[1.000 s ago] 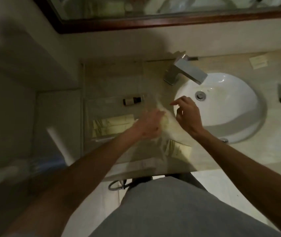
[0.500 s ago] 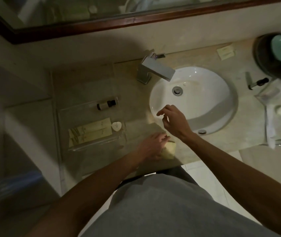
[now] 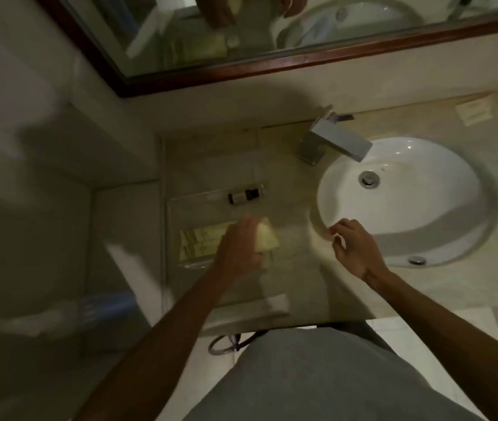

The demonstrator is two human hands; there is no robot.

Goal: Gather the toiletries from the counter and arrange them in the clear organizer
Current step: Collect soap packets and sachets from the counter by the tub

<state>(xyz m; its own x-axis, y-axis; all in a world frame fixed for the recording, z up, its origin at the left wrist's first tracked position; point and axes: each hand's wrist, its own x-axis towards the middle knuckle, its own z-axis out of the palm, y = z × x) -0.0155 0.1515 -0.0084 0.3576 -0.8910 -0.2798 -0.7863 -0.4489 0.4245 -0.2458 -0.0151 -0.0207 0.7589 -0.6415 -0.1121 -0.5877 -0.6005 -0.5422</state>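
The clear organizer [image 3: 181, 205] sits on the counter left of the sink. A small dark bottle [image 3: 245, 194] lies in its far compartment, and flat yellow packets [image 3: 199, 243] lie in the nearer one. My left hand [image 3: 238, 247] is over that nearer compartment, closed on a small pale yellow packet [image 3: 267, 240]. My right hand [image 3: 354, 247] hovers at the front left rim of the sink with its fingers loosely curled; nothing shows in it.
White sink basin [image 3: 405, 196] with a chrome faucet [image 3: 332, 141] at the back. A pale packet [image 3: 473, 110] lies at the far right by the wall. A framed mirror [image 3: 272, 68] runs above. The counter's front edge is near my body.
My left hand picked up the pale yellow packet from the counter's front edge and carried it left and away, over the organizer. The right hand stayed by the sink rim.
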